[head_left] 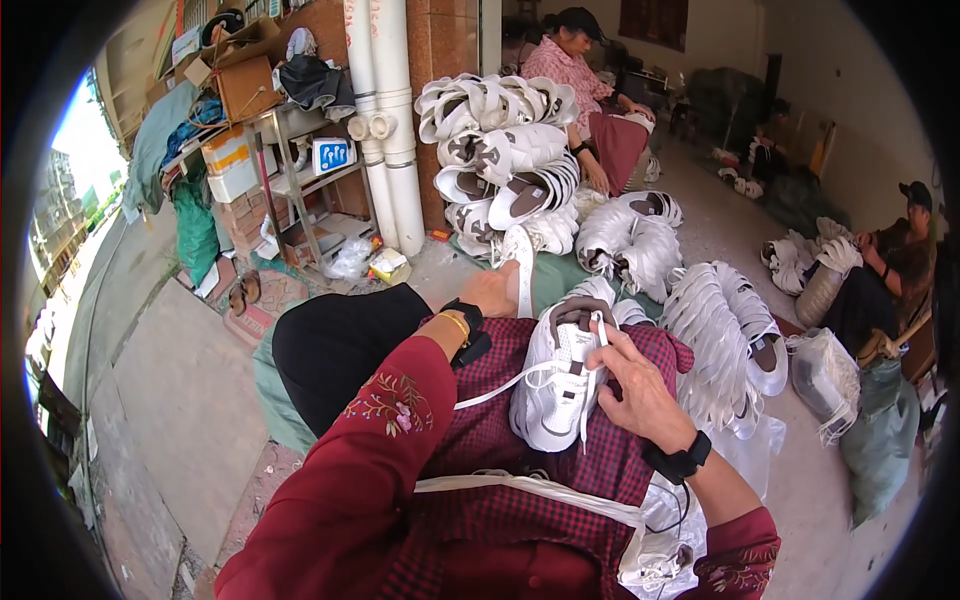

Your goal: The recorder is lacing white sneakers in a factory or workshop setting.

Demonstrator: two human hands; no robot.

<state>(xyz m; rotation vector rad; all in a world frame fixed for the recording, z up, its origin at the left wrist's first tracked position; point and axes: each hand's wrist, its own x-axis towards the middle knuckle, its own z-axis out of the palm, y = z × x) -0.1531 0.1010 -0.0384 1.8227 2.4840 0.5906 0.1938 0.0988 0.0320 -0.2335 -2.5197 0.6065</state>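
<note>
A white sneaker [560,375] with a dark lining lies on my lap, over a red-and-black checked apron [490,440]. My right hand [635,385] is at its right side, thumb and forefinger closed on a white shoelace [587,415] that hangs over the front. Another length of lace runs left from the shoe and passes beneath my left forearm. Farther out, my left hand [488,292] reaches beside a slim white shoe piece [523,268]. Its fingertips are hidden, so whether it grips that piece does not show.
Stacked white shoes [510,150] rise ahead, with more nested shoe rows [710,330] to the right. One person [570,75] sits behind the stack; another [910,260] handles shoes at far right. White pipes [395,130] and a cluttered shelf [300,180] stand left. A green sack [880,440] leans at right.
</note>
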